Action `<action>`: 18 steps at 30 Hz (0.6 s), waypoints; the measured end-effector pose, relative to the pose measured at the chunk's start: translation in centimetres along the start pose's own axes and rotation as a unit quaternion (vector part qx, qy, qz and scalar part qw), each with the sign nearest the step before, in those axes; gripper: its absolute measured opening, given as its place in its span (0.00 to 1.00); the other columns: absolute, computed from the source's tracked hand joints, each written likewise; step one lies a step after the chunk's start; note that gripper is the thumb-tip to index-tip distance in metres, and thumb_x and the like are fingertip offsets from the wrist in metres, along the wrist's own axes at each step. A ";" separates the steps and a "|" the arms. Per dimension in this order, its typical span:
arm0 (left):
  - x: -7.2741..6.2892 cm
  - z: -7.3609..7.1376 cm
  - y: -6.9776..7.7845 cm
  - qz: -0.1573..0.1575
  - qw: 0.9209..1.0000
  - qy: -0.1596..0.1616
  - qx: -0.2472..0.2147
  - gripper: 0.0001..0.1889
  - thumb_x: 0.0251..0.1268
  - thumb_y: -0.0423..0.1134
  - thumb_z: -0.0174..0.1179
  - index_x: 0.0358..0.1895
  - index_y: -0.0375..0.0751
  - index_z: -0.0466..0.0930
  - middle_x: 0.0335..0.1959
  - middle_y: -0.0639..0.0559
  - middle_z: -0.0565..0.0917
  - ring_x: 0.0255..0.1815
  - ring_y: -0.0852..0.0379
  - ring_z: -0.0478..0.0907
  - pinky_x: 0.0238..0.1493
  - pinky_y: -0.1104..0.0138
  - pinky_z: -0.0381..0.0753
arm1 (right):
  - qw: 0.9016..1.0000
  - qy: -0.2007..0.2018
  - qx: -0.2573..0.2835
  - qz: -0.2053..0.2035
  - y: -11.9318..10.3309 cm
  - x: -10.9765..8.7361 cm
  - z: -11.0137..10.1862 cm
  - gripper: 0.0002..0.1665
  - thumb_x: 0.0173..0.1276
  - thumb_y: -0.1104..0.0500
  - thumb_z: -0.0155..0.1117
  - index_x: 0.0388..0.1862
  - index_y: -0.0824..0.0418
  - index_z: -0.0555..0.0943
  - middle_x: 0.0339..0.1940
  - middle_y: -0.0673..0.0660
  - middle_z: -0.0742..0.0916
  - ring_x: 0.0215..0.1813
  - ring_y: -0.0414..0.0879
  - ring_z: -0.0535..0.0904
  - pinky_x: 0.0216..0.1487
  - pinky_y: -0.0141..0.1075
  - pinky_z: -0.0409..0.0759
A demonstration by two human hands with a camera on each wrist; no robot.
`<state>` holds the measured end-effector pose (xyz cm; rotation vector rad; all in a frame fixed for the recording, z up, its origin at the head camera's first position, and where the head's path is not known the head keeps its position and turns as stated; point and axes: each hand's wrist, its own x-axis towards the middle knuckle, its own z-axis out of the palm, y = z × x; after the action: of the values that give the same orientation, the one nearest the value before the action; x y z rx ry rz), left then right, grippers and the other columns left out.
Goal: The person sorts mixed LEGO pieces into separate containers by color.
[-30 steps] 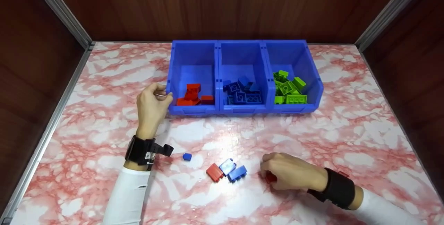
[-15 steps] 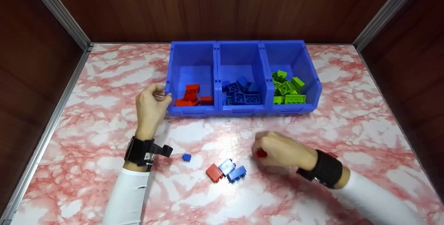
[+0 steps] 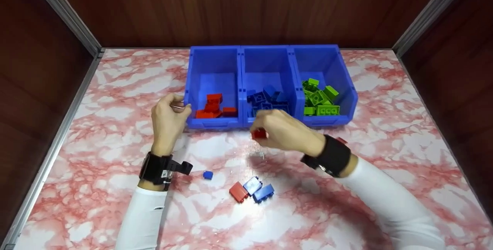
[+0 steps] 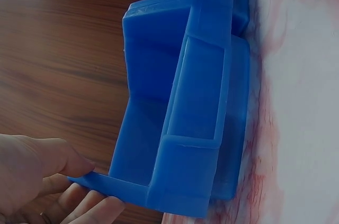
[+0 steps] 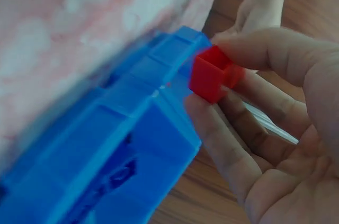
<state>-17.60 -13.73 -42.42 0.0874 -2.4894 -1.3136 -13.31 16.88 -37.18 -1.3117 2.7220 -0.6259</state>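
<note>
Between the thumb and fingers of my right hand (image 3: 287, 130) is a red building brick (image 5: 211, 75), held in front of the middle compartment of a blue three-part bin (image 3: 271, 124). My left hand (image 3: 168, 121) pinches the bin's left side wall, thumb on one face and fingers on the other, as the left wrist view shows. Red bricks (image 3: 212, 107) lie in the left compartment and dark blue bricks (image 3: 269, 92) in the middle one, partly hidden by my right hand. Green bricks (image 3: 321, 99) fill the front of the right compartment.
Loose on the marbled table (image 3: 208, 219) are a red brick (image 3: 238, 192), two blue bricks (image 3: 263, 193) touching or close beside it, and a small blue brick (image 3: 208, 175) further left. Dark wood panels (image 3: 246, 7) with metal edges stand at the back and sides.
My right hand has carried the red brick up from the table's right side, leftward and forward to the bin's front edge. My left hand has stayed at the bin's left wall.
</note>
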 end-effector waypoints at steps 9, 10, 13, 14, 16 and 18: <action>0.0 0.1 0.0 0.005 1.000 -0.001 -0.001 0.12 0.62 0.30 0.70 0.48 0.31 0.87 0.44 0.37 0.91 0.43 0.43 0.90 0.44 0.66 0.88 | 1.000 0.024 0.004 0.001 -0.5 6.3 -0.9 0.12 0.68 0.64 0.73 0.49 0.65 0.90 0.46 0.62 0.92 0.44 0.51 0.87 0.43 0.39 0.90; 0.0 0.0 0.0 0.006 1.000 -0.001 -0.001 0.12 0.62 0.30 0.70 0.48 0.31 0.86 0.44 0.37 0.91 0.43 0.43 0.90 0.45 0.65 0.88 | 1.000 0.024 0.006 0.003 -0.5 6.9 -0.9 0.12 0.68 0.64 0.73 0.49 0.65 0.90 0.46 0.61 0.92 0.45 0.52 0.87 0.44 0.39 0.90; 0.0 0.0 0.0 0.010 1.000 0.000 -0.002 0.12 0.62 0.30 0.69 0.48 0.30 0.86 0.44 0.36 0.91 0.43 0.42 0.90 0.43 0.69 0.87 | 1.000 0.022 0.005 0.009 -0.4 8.8 -0.9 0.11 0.69 0.64 0.72 0.49 0.64 0.90 0.47 0.61 0.92 0.48 0.53 0.87 0.47 0.41 0.90; 0.0 0.0 0.0 0.010 1.000 0.001 -0.002 0.11 0.62 0.30 0.69 0.48 0.30 0.86 0.44 0.36 0.91 0.43 0.42 0.90 0.42 0.71 0.86 | 1.000 0.019 0.002 0.013 -0.4 9.3 -0.8 0.11 0.69 0.65 0.72 0.49 0.64 0.90 0.48 0.61 0.92 0.49 0.53 0.87 0.49 0.41 0.91; 0.0 0.0 0.0 0.010 1.000 0.001 -0.002 0.11 0.63 0.30 0.69 0.47 0.30 0.86 0.44 0.37 0.91 0.42 0.43 0.90 0.40 0.77 0.82 | 1.000 0.011 -0.009 0.020 -0.3 10.4 -0.6 0.11 0.69 0.66 0.72 0.50 0.66 0.90 0.49 0.62 0.92 0.51 0.54 0.88 0.52 0.42 0.91; 0.0 0.0 -0.1 0.009 1.000 0.001 -0.004 0.11 0.63 0.30 0.69 0.47 0.31 0.87 0.44 0.37 0.91 0.42 0.43 0.90 0.37 0.83 0.78 | 0.999 0.002 -0.019 0.029 -0.1 11.4 -0.2 0.11 0.69 0.67 0.71 0.50 0.66 0.90 0.49 0.62 0.93 0.51 0.54 0.89 0.53 0.42 0.91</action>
<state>-17.62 -13.72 -42.49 0.0652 -2.4774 -1.3146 -20.56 8.28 -35.53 -1.2354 2.7770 -0.5754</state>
